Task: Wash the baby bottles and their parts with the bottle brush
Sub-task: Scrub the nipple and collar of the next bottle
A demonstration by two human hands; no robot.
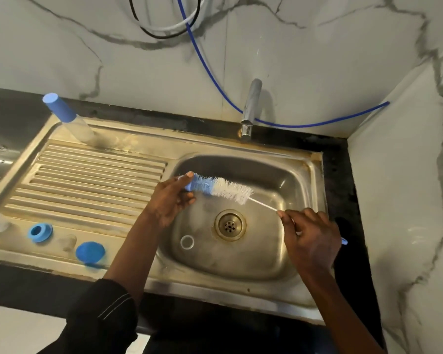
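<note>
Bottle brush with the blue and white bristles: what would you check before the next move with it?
1. Grip on the blue-and-white bristled bottle brush: ok; the right hand grips its wire handle, the left hand holds its blue tip.
2. Brush over the steel sink basin: ok.
3. Water from the chrome tap: not ok; no stream shows.
4. A part in hand to scrub: not ok; the small clear ring lies in the basin, the blue screw ring and round blue cap on the ribbed drainboard.
5. Soap on the bristles: cannot tell.
</note>
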